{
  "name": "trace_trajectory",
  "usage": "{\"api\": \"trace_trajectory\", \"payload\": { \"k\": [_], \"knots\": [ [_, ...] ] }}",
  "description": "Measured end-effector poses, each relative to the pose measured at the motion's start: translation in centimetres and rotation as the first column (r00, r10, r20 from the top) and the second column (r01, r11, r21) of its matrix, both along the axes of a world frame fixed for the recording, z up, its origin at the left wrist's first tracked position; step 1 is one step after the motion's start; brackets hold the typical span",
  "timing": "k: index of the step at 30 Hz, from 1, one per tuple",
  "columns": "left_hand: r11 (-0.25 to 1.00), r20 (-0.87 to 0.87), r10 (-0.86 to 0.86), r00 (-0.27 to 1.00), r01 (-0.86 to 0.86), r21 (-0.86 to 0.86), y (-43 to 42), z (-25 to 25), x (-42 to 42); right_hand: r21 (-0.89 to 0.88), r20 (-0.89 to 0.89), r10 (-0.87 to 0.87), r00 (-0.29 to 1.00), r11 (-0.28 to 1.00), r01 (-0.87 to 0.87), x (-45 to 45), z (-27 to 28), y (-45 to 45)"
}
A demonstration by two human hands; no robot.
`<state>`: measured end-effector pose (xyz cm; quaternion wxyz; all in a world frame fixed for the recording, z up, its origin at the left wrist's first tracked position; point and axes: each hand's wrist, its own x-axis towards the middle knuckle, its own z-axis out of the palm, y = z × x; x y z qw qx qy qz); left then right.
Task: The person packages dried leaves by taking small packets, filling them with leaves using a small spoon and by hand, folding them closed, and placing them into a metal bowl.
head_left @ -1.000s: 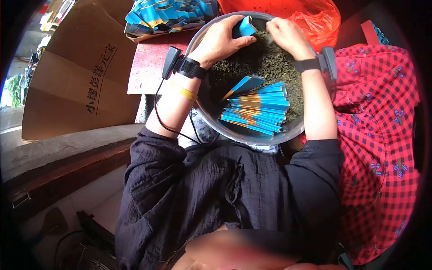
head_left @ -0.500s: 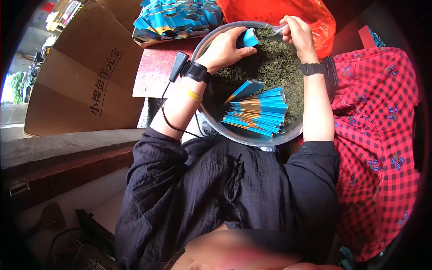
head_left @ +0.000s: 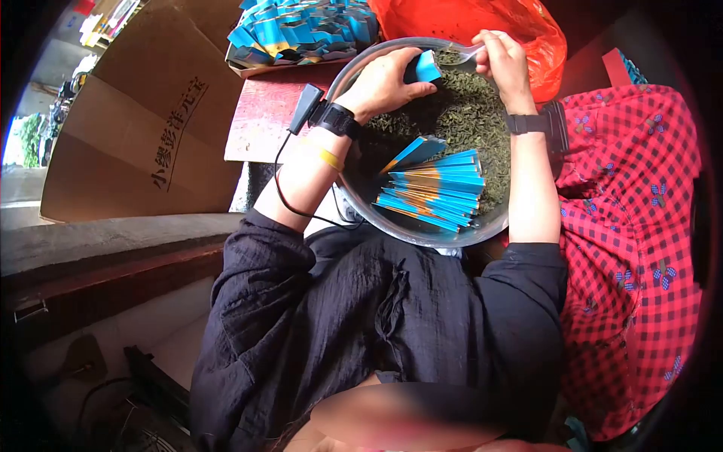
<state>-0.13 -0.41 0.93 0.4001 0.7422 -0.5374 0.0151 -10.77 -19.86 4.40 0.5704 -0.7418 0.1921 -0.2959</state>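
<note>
My left hand (head_left: pixel 388 83) is closed around a small blue packet (head_left: pixel 428 68) over the left part of a round metal basin (head_left: pixel 345 192). At the basin's upper right, my right hand (head_left: pixel 503 64) pinches the handle of a spoon (head_left: pixel 458 56), whose bowl carries dried green leaves close to the packet. More dried leaves (head_left: pixel 471 109) lie in the basin. Below them a fan of flat blue and orange packets (head_left: pixel 440 188) rests in the basin, touching neither hand.
A box of many blue packets (head_left: pixel 297 34) stands at the top on a red board (head_left: pixel 260 113). An orange-red plastic bag (head_left: pixel 542 45) lies behind the basin. A large cardboard sheet (head_left: pixel 128 128) is at the left, red checked cloth (head_left: pixel 633 226) at the right.
My right hand has come up from the leaves with the spoon, now loaded and beside the packet. My left hand keeps its hold on the packet. The view has shifted slightly.
</note>
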Motion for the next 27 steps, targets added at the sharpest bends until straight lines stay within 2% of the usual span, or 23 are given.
{"api": "trace_trajectory", "payload": {
  "k": [2,5,6,8,11,12,14,16,18,20,21,22,23,24,25,27],
  "knots": [
    [1.000,-0.018,-0.005,1.000,0.006,0.019,-0.2,-0.2,0.2,-0.008,-0.024,0.043,0.999,0.999,-0.043,-0.2,0.0,0.4],
    [0.999,-0.009,-0.020,1.000,0.020,0.026,-0.1,-0.1,0.1,-0.148,-0.062,0.077,0.995,0.985,-0.085,-0.1,-0.3,0.5],
    [0.999,-0.008,-0.019,1.000,0.019,0.029,-0.1,-0.2,0.1,-0.145,-0.060,0.077,0.995,0.986,-0.085,0.1,-0.6,0.6],
    [0.999,0.019,-0.018,1.000,0.017,0.037,-0.2,-0.2,0.2,-0.372,-0.030,0.115,0.993,0.921,-0.117,0.4,-1.2,0.7],
    [0.999,-0.028,-0.029,0.999,0.030,0.020,-0.2,-0.2,0.2,-0.400,-0.028,0.106,0.994,0.910,-0.108,0.5,-1.3,1.4],
    [0.999,-0.026,-0.035,0.999,0.036,0.021,-0.2,-0.1,0.0,-0.303,-0.105,0.137,0.985,0.939,-0.163,0.2,-0.7,1.5],
    [0.997,-0.057,-0.061,0.997,0.059,-0.044,-0.1,0.1,-0.2,-0.249,-0.129,0.169,0.977,0.948,-0.197,0.1,-0.8,1.4],
    [0.998,-0.021,-0.062,0.998,0.061,-0.031,-0.3,-0.3,0.0,-0.198,-0.149,0.208,0.967,0.952,-0.235,0.4,-1.2,1.4],
    [0.998,0.016,-0.066,0.998,0.066,-0.020,-0.5,-0.2,-0.1,-0.334,-0.047,0.276,0.960,0.901,-0.275,0.8,-1.4,2.2],
    [0.989,-0.030,-0.074,0.997,0.070,-0.129,-0.4,0.3,-0.4,-0.531,0.052,0.234,0.971,0.830,-0.172,0.4,-0.9,3.6],
    [0.989,-0.029,-0.073,0.997,0.069,-0.129,-0.4,0.6,-0.4,-0.627,0.099,0.204,0.974,0.773,-0.098,0.2,-0.5,4.2],
    [0.994,-0.099,-0.052,0.994,0.042,-0.104,-0.3,0.8,-0.4,-0.626,0.099,0.208,0.973,0.773,-0.102,0.1,-0.1,4.6],
    [0.997,-0.169,-0.028,0.985,0.015,-0.077,-0.1,0.9,-0.4,-0.719,0.136,0.233,0.963,0.692,-0.066,0.1,0.3,4.9],
    [0.983,-0.035,-0.047,0.998,0.040,-0.177,-0.4,0.7,-0.1,-0.798,0.169,0.262,0.950,0.602,-0.024,0.0,0.5,5.2],
    [0.984,-0.035,-0.044,0.998,0.037,-0.176,-0.3,0.5,0.1,-0.797,0.170,0.264,0.950,0.603,-0.025,-0.1,0.7,5.4],
    [0.993,-0.163,-0.034,0.986,0.015,-0.118,-0.2,0.2,0.2,-0.862,0.187,0.270,0.945,0.507,0.026,-0.2,0.9,5.6]
  ]
}}
